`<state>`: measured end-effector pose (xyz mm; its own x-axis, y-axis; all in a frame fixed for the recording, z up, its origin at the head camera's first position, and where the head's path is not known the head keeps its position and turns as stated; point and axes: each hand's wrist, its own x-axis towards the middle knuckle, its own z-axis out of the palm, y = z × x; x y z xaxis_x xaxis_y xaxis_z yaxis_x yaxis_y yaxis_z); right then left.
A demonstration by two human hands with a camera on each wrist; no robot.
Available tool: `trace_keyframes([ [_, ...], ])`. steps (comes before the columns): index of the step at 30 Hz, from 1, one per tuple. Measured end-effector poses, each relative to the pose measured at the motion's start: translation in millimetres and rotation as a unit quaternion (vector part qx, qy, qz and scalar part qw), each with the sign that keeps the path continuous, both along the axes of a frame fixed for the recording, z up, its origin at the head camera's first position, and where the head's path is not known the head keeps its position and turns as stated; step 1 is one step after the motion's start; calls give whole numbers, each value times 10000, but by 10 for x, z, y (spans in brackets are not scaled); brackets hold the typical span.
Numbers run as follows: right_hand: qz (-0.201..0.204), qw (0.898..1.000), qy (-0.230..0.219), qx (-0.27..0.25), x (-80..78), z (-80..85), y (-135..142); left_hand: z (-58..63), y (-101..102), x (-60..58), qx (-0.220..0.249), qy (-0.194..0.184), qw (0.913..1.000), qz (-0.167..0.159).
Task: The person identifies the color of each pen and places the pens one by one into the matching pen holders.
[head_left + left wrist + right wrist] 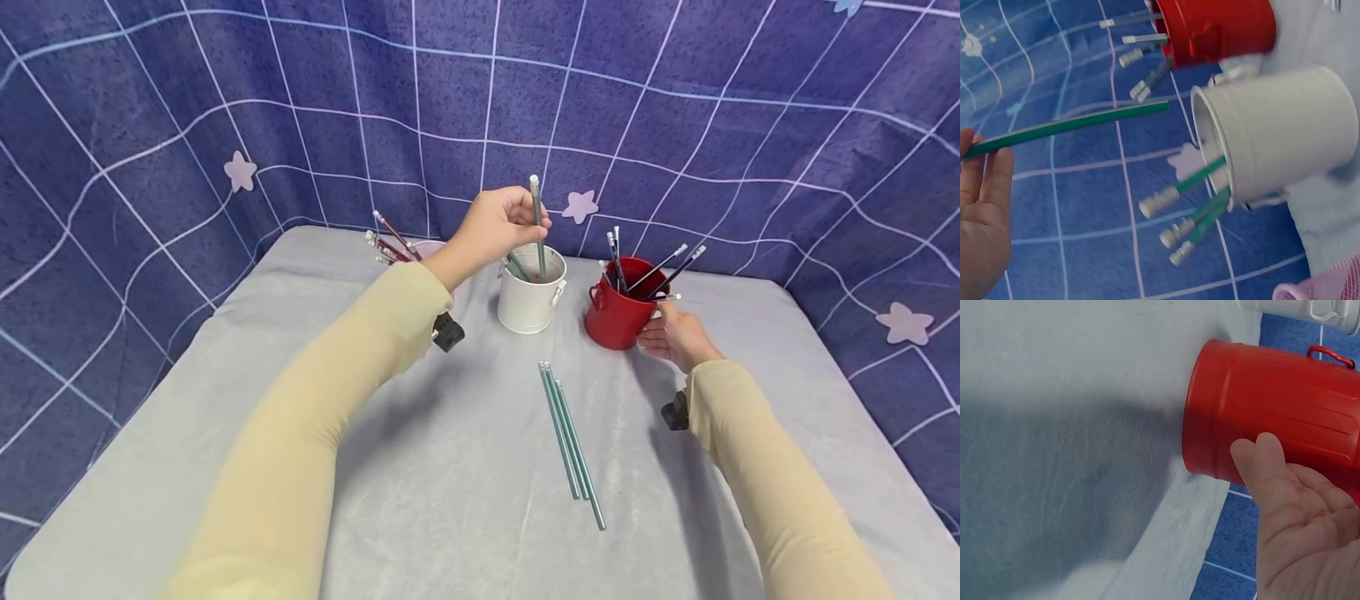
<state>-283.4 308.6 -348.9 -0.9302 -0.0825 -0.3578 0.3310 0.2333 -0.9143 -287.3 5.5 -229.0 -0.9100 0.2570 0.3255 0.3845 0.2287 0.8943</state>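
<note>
My left hand (pixel 498 223) pinches a green pencil (pixel 537 217) above the white bucket (pixel 525 307), its white eraser end up. In the left wrist view, the lower tip of the held pencil (pixel 1104 117) is just outside the bucket's mouth. Other green pencils (pixel 1200 174) lean inside that bucket, erasers outward. Beside the red bucket (pixel 617 327) is my right hand (pixel 678 336), its fingers against or close to the side wall. In the right wrist view, two fingertips (pixel 1269 450) overlap the red wall; the thumb is hidden there.
Three green pencils (pixel 566 433) lie on the grey cloth-covered table (pixel 450 500). Dark pencils (pixel 675 271) with white erasers stand in the red bucket. Behind my left forearm, reddish pencils (pixel 393 233) stick out of a partly hidden pink container (pixel 429 247). A blue gridded curtain (pixel 450 100) hangs behind.
</note>
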Motion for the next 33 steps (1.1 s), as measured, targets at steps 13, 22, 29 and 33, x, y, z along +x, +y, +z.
trace_keyframes([
  [13, 3, 9999, 28, -139, -31, -26, 31, 37, -163, -325, -568, -371, 9975, 187],
  [22, 13, 10000, 34, 60, -48, -27, 17, 38, -135, -366, -1181, -628, 9898, -498],
  [29, -44, 10000, 12, -23, -40, -13, 16, -45, -129, -439, -1505, -725, 9851, -411],
  [33, -89, 9999, 32, 51, -41, -12, 5, -175, -122, -450, -1351, -894, 9861, -373],
])
